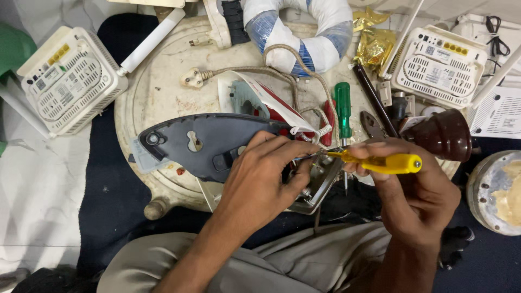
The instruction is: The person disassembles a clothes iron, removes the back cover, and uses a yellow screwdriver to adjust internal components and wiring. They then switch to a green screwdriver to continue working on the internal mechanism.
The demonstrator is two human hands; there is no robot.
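Head view, looking down over the lap onto a round pale table [163, 92] crowded with repair clutter.

Work piece: an opened clothes iron [217, 144], dark grey body lying on its side across the near edge of the table, metal soleplate [317, 187] hanging toward the person's knees. Its braided cord [255, 69] runs back to a white plug [191, 79].

Left hand [260, 179]: fingers closed on the rear of the iron body, thumb and forefinger pinching right at the spot where the tool tip meets the part. Right hand [412, 190]: fingers wrapped around a yellow-handled screwdriver [380, 161], shaft roughly level and pointing left into the gap between body and soleplate. The tip itself is hidden by the left fingers; I cannot tell what it sits on.

Judgement on technique: the shaft should stay in line with the fastener so the tip does not cam out toward the left fingertips, which lie very close. Firm axial pressure, slow turns. The left grip should keep the body from rolling, since the iron overhangs the table edge.

Nearby: a green-handled screwdriver [342, 108] lying just behind the iron, a brown dome-shaped piece [442, 134] at right, white routers at far left [68, 78] and far right [437, 65].
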